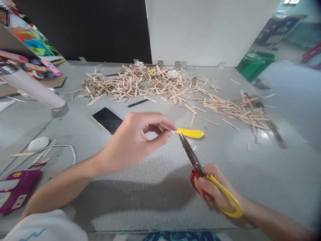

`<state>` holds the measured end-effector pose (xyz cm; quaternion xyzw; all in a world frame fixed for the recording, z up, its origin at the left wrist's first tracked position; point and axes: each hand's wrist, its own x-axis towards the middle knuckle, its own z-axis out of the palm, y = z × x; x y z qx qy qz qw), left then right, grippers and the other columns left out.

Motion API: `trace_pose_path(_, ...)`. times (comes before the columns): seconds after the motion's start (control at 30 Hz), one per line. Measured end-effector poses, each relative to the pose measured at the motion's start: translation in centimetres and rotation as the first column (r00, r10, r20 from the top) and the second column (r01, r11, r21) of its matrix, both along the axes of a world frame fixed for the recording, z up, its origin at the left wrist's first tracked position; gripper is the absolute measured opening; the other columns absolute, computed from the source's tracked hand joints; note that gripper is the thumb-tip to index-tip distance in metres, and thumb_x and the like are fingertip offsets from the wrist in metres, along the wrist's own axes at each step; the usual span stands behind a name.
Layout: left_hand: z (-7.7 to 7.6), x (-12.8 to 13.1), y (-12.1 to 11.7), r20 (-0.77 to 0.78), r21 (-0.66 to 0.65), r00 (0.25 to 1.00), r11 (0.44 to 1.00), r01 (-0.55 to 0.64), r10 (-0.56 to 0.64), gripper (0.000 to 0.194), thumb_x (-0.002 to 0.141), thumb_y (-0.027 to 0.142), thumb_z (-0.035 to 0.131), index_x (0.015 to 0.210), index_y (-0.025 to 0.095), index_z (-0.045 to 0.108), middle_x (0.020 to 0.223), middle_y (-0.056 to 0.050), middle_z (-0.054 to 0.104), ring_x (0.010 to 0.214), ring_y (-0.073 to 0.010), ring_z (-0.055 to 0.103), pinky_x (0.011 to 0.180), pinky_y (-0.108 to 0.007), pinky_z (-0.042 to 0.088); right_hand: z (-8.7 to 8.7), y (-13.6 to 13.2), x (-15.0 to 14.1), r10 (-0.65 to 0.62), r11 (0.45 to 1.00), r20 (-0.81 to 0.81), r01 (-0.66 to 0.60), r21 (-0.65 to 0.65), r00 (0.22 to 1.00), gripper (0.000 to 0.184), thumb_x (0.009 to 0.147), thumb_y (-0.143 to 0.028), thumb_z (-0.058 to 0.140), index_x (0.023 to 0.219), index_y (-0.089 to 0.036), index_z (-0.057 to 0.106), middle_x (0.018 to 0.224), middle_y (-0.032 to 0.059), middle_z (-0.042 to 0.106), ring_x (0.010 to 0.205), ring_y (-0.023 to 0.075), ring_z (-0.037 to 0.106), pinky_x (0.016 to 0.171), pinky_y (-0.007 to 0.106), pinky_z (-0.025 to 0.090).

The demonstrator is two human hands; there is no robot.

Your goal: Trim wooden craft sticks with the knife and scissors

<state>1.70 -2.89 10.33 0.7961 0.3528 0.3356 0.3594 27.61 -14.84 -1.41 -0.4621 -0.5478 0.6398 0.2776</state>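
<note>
My left hand (140,139) is pinched shut on a wooden craft stick (165,127), most of it hidden by the fingers. In my right hand (218,184) is a pair of scissors (192,154) with red and yellow handles. Their dark blades point up and left, with the tips close to the stick's end by my left fingertips; whether they touch it I cannot tell. Just beyond the tips lies a yellow plastic-handled tool (191,133), perhaps a cutter, on the grey table (155,187). A dark-screened phone (107,119) lies behind my left hand.
A wide heap of craft sticks (140,82) spreads across the back, trailing to a pile (233,108) at right. A black pen (137,103) lies before it. At left are a pale bottle (35,87), white cable (71,149) and purple object (22,189). Black and white panels stand behind.
</note>
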Motion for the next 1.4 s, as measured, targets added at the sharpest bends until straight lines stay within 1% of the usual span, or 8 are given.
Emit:
trace_pose_path(0.1, 0.1, -0.2, 0.0, -0.055, 0.057, 0.998, 0.998, 0.037, -0.034, 0.017, 0.099, 0.009, 0.066, 0.103, 0.016, 0.080, 0.100, -0.003, 0.082, 0.087, -0.0137, 0.074, 0.080, -0.025, 0.058, -0.1, 0.1, 0.0, 0.014, 1.000, 0.006, -0.014, -0.008, 1.000, 0.069, 0.100, -0.078, 0.057, 0.059, -0.023, 0.047, 0.048, -0.0054, 0.043, 0.038, 0.0072, 0.038, 0.039, 0.020, 0.029)
trace_pose_path(0.2, 0.0, -0.2, 0.1, -0.101, 0.132, 0.993, 0.988, 0.075, -0.062, 0.021, 0.099, 0.006, 0.060, 0.106, 0.016, 0.077, 0.099, -0.003, 0.080, 0.087, -0.0133, 0.072, 0.079, -0.025, 0.054, -0.1, 0.1, 0.0, 0.005, 0.998, 0.007, -0.004, -0.058, 1.000, 0.069, 0.097, -0.079, 0.058, 0.058, -0.023, 0.047, 0.048, -0.0060, 0.042, 0.038, 0.0071, 0.037, 0.038, 0.020, 0.030)
trace_pose_path(0.37, -0.3, -0.1, 0.1, -0.170, 0.244, 0.984, 0.965, 0.096, -0.055, 0.022, 0.100, 0.008, 0.056, 0.103, 0.021, 0.073, 0.094, 0.000, 0.078, 0.080, -0.0139, 0.071, 0.076, -0.026, 0.052, 0.5, 0.1, -0.3, -0.038, 0.988, 0.064, 0.047, -0.147, 0.997, 0.064, 0.094, -0.075, 0.063, 0.058, -0.024, 0.048, 0.048, -0.0060, 0.044, 0.038, 0.0062, 0.037, 0.038, 0.019, 0.030)
trace_pose_path(0.6, -0.6, -0.1, 0.2, -0.225, 0.266, 0.972, 0.956, 0.123, -0.062, 0.020, 0.099, 0.007, 0.055, 0.102, 0.021, 0.070, 0.097, 0.000, 0.078, 0.083, -0.0148, 0.072, 0.076, -0.027, 0.051, 0.9, 0.4, -0.6, -0.014, 0.987, 0.070, 0.024, -0.158, 0.997, 0.056, 0.095, -0.058, 0.064, 0.054, -0.024, 0.047, 0.043, -0.0063, 0.042, 0.035, 0.0058, 0.035, 0.035, 0.018, 0.028)
trace_pose_path(0.8, -0.9, -0.2, 0.3, -0.221, 0.256, 0.973, 0.959, 0.123, -0.066, 0.019, 0.100, 0.008, 0.056, 0.102, 0.021, 0.069, 0.096, -0.001, 0.078, 0.083, -0.0154, 0.072, 0.075, -0.027, 0.051, 0.4, 0.2, -0.6, -0.006, 0.991, 0.089, 0.018, -0.132, 0.996, 0.057, 0.101, -0.055, 0.060, 0.056, -0.024, 0.046, 0.042, -0.0065, 0.041, 0.034, 0.0062, 0.035, 0.033, 0.017, 0.028)
trace_pose_path(1.1, -0.9, -0.2, 0.5, -0.219, 0.227, 0.972, 0.965, 0.131, -0.080, 0.018, 0.098, 0.007, 0.057, 0.102, 0.020, 0.069, 0.094, 0.000, 0.077, 0.082, -0.0150, 0.072, 0.073, -0.026, 0.050, 0.1, 0.4, -0.2, 0.055, 0.995, 0.118, -0.045, -0.088, 0.992, 0.065, 0.105, -0.068, 0.058, 0.060, -0.026, 0.036, 0.047, -0.0071, 0.036, 0.036, 0.0070, 0.035, 0.034, 0.018, 0.027)
trace_pose_path(1.3, -0.7, -0.2, 0.7, -0.218, 0.192, 0.971, 0.971, 0.140, -0.097, 0.018, 0.103, 0.011, 0.054, 0.101, 0.020, 0.069, 0.092, -0.001, 0.076, 0.078, -0.0143, 0.069, 0.068, -0.027, 0.047, 0.9, 0.4, -0.5, 0.010, 1.000, 0.132, -0.012, 0.015, 0.991, 0.070, 0.105, -0.076, 0.055, 0.062, -0.026, 0.032, 0.046, -0.0073, 0.032, 0.038, 0.0066, 0.028, 0.034, 0.021, 0.020)
trace_pose_path(1.4, -0.8, -0.2, 0.9, -0.215, 0.207, 0.969, 0.964, 0.167, -0.121, 0.022, 0.106, 0.011, 0.050, 0.102, 0.020, 0.070, 0.092, -0.001, 0.075, 0.078, -0.0142, 0.068, 0.070, -0.028, 0.047, 1.1, 0.3, -0.6, 0.004, 0.999, 0.142, -0.009, 0.031, 0.990, 0.072, 0.104, -0.080, 0.054, 0.062, -0.027, 0.029, 0.048, -0.0073, 0.032, 0.038, 0.0065, 0.029, 0.034, 0.021, 0.021)
